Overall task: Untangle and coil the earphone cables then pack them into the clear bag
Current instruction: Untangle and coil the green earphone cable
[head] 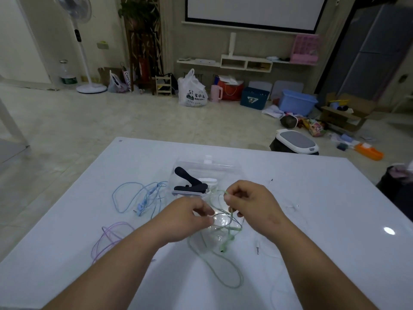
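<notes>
Left hand (192, 217): fingers curled, thumb and forefinger pinching a strand of the green earphone cable (224, 245). Right hand (250, 203): also curled, pinching the same cable a little further out from the person.

The cable hangs tangled between the two hands. It then trails in a long loop across the white table (67, 231), back toward the person.

Clear bag (223, 170): lies just beyond the hands, with a black object (190, 183) and something white inside. Glare makes it hard to tell whether its near edge reaches under the hands.

Blue earphone cable (141, 206): loose, left of the bag.

Purple earphone cable (107, 237): nearer, beside the left forearm.

Faint white cable (290, 206): right of the right hand.
</notes>
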Available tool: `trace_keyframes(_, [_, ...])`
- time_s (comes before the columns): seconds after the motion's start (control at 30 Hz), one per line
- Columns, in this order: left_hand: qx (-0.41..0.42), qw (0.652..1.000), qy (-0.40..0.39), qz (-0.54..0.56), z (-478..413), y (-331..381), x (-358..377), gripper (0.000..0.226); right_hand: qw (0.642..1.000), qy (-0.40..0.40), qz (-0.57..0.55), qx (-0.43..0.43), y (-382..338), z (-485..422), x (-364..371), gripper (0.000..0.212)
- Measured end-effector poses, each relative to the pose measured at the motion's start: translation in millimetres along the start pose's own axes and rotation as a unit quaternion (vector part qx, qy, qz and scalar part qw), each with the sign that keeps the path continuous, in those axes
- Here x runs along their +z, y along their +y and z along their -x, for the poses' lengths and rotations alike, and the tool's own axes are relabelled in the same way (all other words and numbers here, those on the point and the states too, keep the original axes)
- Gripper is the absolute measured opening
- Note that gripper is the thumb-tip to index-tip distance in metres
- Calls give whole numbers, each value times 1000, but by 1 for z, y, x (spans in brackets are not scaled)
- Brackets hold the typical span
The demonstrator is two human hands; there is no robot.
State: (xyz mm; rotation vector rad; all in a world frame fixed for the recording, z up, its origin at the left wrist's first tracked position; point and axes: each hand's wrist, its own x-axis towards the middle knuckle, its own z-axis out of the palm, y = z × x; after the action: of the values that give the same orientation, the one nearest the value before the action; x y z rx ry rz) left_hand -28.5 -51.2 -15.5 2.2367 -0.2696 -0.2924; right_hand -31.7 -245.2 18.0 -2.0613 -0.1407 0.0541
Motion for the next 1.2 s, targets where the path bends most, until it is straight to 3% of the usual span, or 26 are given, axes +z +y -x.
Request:
trace_keyframes(0.07, [3, 999, -3, 54, 1, 4, 2, 14, 998, 1, -62, 5, -4, 1, -2, 7])
trace_keyframes(0.17, [2, 997, -24, 78, 2, 7, 5, 25, 993, -9, -122, 3, -11, 3, -3, 6])
trace_keyframes(0.37, [-4, 985, -10, -170, 4, 11, 18, 39, 975, -6, -222, -2, -20, 4, -6, 9])
trace_keyframes(0.53, [-43, 970, -14, -238, 5, 3, 18, 46, 965, 31, -260, -17, -26, 4, -16, 16])
trace_keyframes(0.6, [-59, 970, 6, -235, 5, 1, 14, 40, 965, 47, -258, -17, -27, 3, -19, 18])
trace_keyframes(0.7, [-53, 961, 102, -252, 5, 4, 7, 11, 959, 43, -281, -12, -28, 4, -21, 18])
trace_keyframes(0.8, [-17, 967, 183, -179, 5, 8, 6, 26, 958, 20, -287, -10, -30, 4, -19, 19])
trace_keyframes(0.97, [74, 982, 170, 32, 4, 24, 4, 54, 962, -28, -273, -15, -31, 3, -15, 20])
trace_keyframes(1.07, [77, 985, 141, 57, 3, 26, 4, 42, 957, -48, -285, -19, -30, 3, -13, 18])
trace_keyframes(1.2, [55, 991, 124, 12, 0, 19, 7, 28, 945, -92, -312, -37, -26, 1, -11, 9])
